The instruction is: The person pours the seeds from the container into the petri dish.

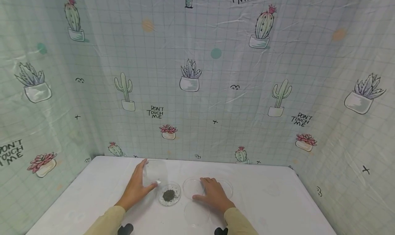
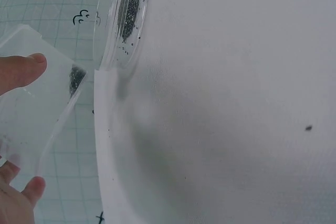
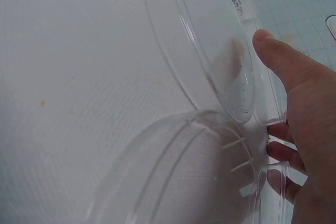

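My left hand [image 1: 135,187] grips a translucent plastic bag [image 2: 39,119], thumb on its face and fingers at its edge. Dark granules lie in the bag's lower corner. The corner tips toward a clear petri dish [image 1: 176,200], which holds a small pile of dark granules [image 1: 168,195]. My right hand [image 1: 214,194] rests low among other clear dishes, its fingers loosely spread. The thumb lies at the near rim of one dish [image 1: 186,187], the fingertips by its far right edge. Another dish [image 1: 229,187] is partly hidden behind this hand.
One more clear dish [image 1: 196,214] lies nearer me. Stray dark specks are scattered on the white tabletop [image 1: 262,200]. Behind and on both sides hangs a cactus-print curtain [image 1: 191,108], close to the table's edges.
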`<move>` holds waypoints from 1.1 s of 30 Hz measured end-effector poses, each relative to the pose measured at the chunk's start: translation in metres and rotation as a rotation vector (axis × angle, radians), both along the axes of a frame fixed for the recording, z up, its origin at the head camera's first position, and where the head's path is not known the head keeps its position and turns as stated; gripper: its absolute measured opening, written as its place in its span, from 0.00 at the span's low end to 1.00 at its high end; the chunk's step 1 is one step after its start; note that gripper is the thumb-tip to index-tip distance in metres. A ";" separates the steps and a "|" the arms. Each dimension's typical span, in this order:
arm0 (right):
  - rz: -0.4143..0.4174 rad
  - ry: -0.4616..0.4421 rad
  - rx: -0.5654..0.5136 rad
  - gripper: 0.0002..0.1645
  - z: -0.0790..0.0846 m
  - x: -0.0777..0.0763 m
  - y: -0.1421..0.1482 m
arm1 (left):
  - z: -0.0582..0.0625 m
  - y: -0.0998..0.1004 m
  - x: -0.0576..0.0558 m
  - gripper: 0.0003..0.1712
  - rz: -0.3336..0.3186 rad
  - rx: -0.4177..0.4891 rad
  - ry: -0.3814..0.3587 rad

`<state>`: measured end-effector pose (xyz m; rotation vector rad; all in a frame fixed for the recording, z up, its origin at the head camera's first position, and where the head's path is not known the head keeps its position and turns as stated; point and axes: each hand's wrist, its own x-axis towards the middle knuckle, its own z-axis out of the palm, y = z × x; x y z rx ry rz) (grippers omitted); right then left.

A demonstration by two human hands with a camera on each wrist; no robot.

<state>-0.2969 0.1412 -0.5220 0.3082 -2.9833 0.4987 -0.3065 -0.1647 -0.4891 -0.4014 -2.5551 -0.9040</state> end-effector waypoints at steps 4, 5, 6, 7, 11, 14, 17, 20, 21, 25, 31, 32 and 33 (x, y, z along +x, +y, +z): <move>0.004 0.001 0.004 0.53 -0.001 -0.001 0.000 | 0.002 0.004 -0.002 0.61 -0.004 -0.010 0.004; 0.002 0.000 0.005 0.53 -0.001 -0.001 0.000 | 0.002 0.005 -0.002 0.61 -0.004 -0.012 0.004; 0.001 -0.001 0.006 0.53 -0.002 -0.001 0.001 | 0.002 0.006 -0.003 0.61 -0.004 -0.014 0.004; 0.000 0.000 0.008 0.53 -0.002 -0.001 0.001 | 0.002 0.007 -0.004 0.61 -0.005 -0.015 0.004; 0.003 0.006 0.009 0.52 -0.001 -0.001 0.001 | 0.003 0.010 -0.005 0.61 -0.009 -0.019 0.012; 0.009 0.009 0.006 0.52 0.000 -0.001 0.001 | 0.004 0.013 -0.004 0.61 -0.013 -0.023 0.020; 0.014 0.013 0.003 0.52 0.000 -0.001 0.002 | 0.005 0.015 -0.004 0.61 -0.015 -0.025 0.024; 0.019 0.020 0.003 0.52 0.000 -0.001 0.002 | 0.005 0.017 -0.005 0.61 -0.015 -0.028 0.026; 0.019 0.021 0.002 0.52 0.000 -0.001 0.002 | 0.004 0.018 -0.005 0.61 -0.014 -0.029 0.027; 0.020 0.021 -0.002 0.53 -0.001 -0.001 0.002 | 0.003 0.021 -0.006 0.61 -0.015 -0.031 0.035; 0.021 0.017 -0.013 0.52 -0.002 0.000 0.002 | 0.002 0.023 -0.007 0.60 -0.021 -0.034 0.050; 0.021 0.018 -0.013 0.52 -0.002 0.000 0.002 | 0.002 0.024 -0.007 0.60 -0.022 -0.038 0.053; 0.021 0.020 -0.009 0.52 -0.002 0.000 0.002 | 0.002 0.024 -0.006 0.60 -0.023 -0.039 0.057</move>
